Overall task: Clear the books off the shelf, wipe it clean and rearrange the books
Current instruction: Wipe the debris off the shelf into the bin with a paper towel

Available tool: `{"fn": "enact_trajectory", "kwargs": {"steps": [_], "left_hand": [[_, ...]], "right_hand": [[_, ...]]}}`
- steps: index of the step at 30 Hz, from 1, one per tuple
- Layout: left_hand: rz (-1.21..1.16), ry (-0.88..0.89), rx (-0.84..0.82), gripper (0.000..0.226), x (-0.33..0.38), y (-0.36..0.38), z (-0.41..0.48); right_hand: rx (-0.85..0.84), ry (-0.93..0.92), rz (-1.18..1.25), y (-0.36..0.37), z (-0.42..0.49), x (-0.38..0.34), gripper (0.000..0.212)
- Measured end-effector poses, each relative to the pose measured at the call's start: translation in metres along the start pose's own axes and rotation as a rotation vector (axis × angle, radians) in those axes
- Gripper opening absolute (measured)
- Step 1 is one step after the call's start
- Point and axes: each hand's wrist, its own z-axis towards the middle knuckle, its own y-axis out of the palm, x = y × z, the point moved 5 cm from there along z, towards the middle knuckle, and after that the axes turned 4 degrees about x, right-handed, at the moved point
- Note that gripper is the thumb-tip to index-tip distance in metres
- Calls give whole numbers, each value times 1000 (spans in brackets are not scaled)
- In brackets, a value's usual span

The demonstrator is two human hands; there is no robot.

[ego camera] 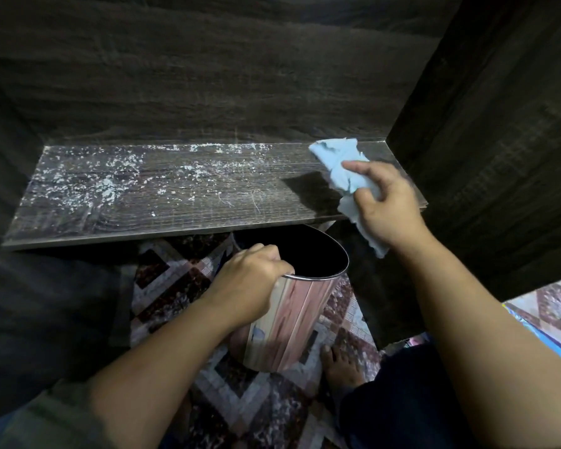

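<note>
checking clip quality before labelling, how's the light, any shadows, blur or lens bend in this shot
Head view: dim, yet the white dust on the shelf reads clearly; the right hand and blue cloth throw a hard shadow leftward onto it; wide-angle distortion bends the shelf edges; inside the bin is solid black; lower-left corner is smeared.

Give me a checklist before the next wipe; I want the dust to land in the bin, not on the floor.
1. The shelf holds no objects: ok.
2. The right hand grips the cloth: ok.
3. The left hand holds the bin by its rim: ok.
4. Mouth of the bin below the front edge of the shelf: ok.
5. The white dust cleared: not ok, it covers the left and middle.
6. Room inside the bin: cannot tell, too dark.
</note>
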Motion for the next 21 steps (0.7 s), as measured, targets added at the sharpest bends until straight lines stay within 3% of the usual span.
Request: {"fn": "enact_trajectory", "kwargs": {"steps": [4, 9, 13, 15, 19, 21], "left_hand": [[35, 0, 7, 46, 4, 2, 5], [33, -20, -22, 40, 11, 4, 11], [26, -35, -46, 34, 13, 5, 15], [22, -36, -63, 36, 13, 7, 17], [-2, -39, -62, 37, 11, 9, 21], [-14, -38, -60, 33, 11, 10, 22]], "right_hand": [[-387, -26, -278, 44, -17, 21, 42], [-181, -58, -154, 34, -7, 2, 44], [-415, -37, -328, 53, -14, 20, 43], [-327, 0, -294, 47, -4, 26, 42], [38, 88, -322, 12, 39, 41, 46], [41, 166, -496, 3, 66, 58, 55]]}}
